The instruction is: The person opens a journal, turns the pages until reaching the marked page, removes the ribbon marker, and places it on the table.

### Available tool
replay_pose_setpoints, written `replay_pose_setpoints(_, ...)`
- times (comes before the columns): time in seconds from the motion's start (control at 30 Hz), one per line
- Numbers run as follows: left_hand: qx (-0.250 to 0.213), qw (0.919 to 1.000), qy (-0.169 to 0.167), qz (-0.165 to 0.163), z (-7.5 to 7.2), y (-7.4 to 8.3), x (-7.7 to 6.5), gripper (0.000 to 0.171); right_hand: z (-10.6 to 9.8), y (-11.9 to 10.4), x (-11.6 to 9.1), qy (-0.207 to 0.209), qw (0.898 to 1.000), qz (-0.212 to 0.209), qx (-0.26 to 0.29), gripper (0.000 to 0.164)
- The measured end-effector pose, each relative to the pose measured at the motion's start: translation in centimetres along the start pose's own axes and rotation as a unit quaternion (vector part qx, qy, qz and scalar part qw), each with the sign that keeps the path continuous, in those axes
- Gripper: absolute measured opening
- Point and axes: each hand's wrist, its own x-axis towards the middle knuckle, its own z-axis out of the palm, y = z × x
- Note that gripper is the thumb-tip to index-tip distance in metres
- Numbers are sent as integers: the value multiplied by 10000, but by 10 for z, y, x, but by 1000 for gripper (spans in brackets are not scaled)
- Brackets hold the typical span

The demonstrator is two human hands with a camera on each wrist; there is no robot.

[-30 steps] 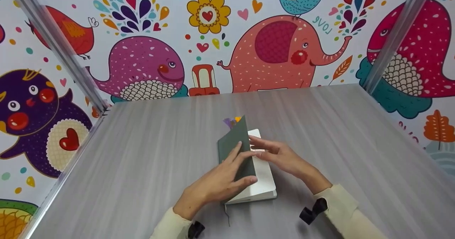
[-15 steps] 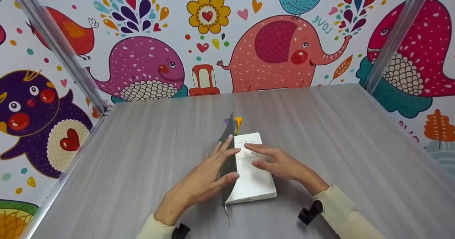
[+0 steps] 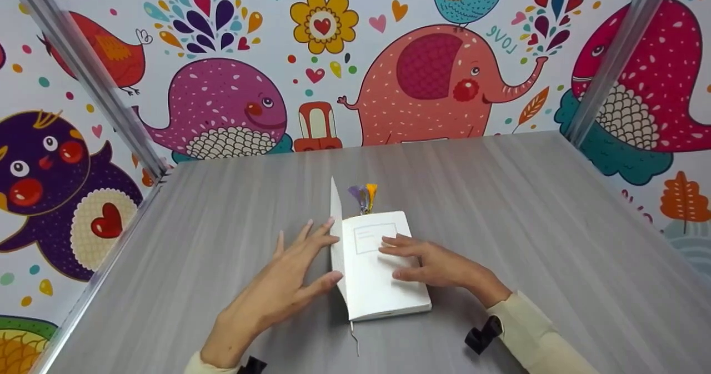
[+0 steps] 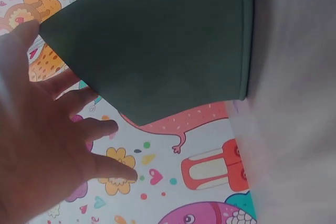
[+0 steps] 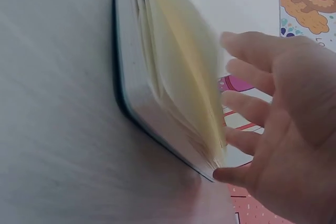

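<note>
A notebook (image 3: pixel 373 285) lies on the table with its front cover (image 3: pixel 336 240) standing nearly upright on the left. The first white page shows, with a printed box near its top. In the left wrist view the cover's outside (image 4: pixel 157 45) is dark green. My left hand (image 3: pixel 272 288) has its fingers spread, fingertips and thumb right at the cover's free edge. Over the right part of the page hovers my right hand (image 3: pixel 447 263), fingers loosely extended. The right wrist view shows the page block (image 5: pixel 157 82) beside those fingers. Purple and yellow tassels (image 3: pixel 364 197) stick out past the notebook's top.
A thin ribbon (image 3: pixel 355 339) trails from the notebook's bottom onto the grey wood-grain table (image 3: pixel 233 218). Printed cartoon walls (image 3: pixel 328 40) enclose the back and sides, with metal posts (image 3: pixel 94 85) at the corners. Black bands (image 3: pixel 482 335) hang at both sleeves.
My left hand has swung the cover leftward, from leaning over the pages to nearly upright, baring the first page. My right hand has shifted slightly lower over the page.
</note>
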Motion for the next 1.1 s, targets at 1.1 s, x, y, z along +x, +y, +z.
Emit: replay_pose_setpoints(1.1,233,9857,-756,-1487,27,-60,-18,62,4,3,-1,-835,9947,59,-592,68)
